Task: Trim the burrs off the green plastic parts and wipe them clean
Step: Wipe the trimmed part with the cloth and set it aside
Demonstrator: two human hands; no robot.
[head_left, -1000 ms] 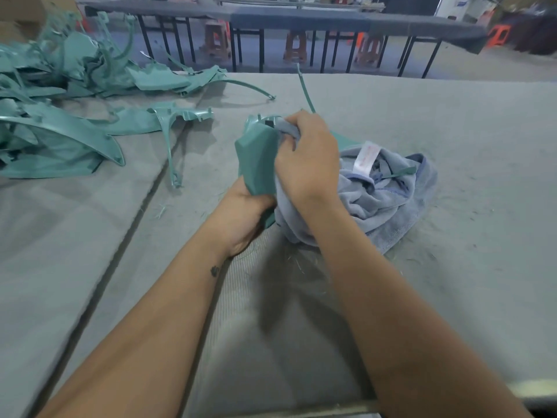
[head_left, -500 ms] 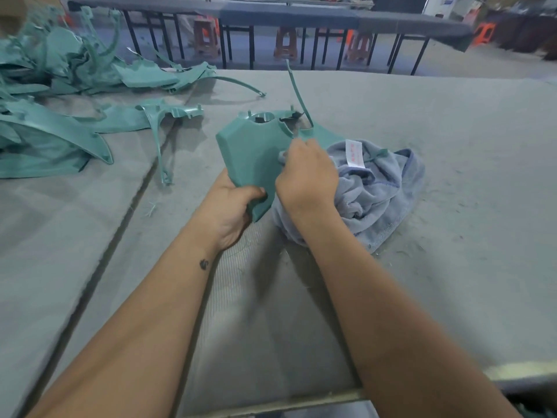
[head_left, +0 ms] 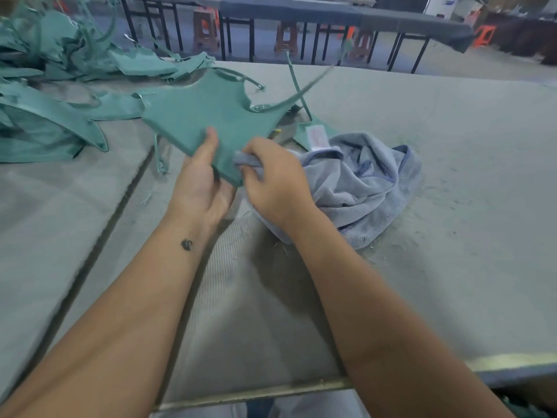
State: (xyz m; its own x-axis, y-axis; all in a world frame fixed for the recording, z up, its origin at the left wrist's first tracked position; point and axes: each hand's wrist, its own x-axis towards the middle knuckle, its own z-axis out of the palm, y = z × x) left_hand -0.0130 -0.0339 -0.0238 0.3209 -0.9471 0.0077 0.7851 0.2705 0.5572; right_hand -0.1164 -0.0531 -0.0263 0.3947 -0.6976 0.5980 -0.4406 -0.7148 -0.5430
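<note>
My left hand grips the near corner of a broad green plastic part, thumb on top, holding it raised above the table with its thin arms blurred toward the far right. My right hand pinches a fold of the grey-blue cloth against the part's near edge. The rest of the cloth lies bunched on the table to the right, a white label showing at its far side. Another green part lies partly under the cloth.
A heap of green plastic parts fills the far left of the grey felt-covered table. A dark seam runs across the table on the left. Plastic shavings lie around the cloth. Benches and stools stand beyond the far edge.
The green part has swung from upright to flat and moved left. My right hand has slid with the cloth from the part's top down to its near edge.
</note>
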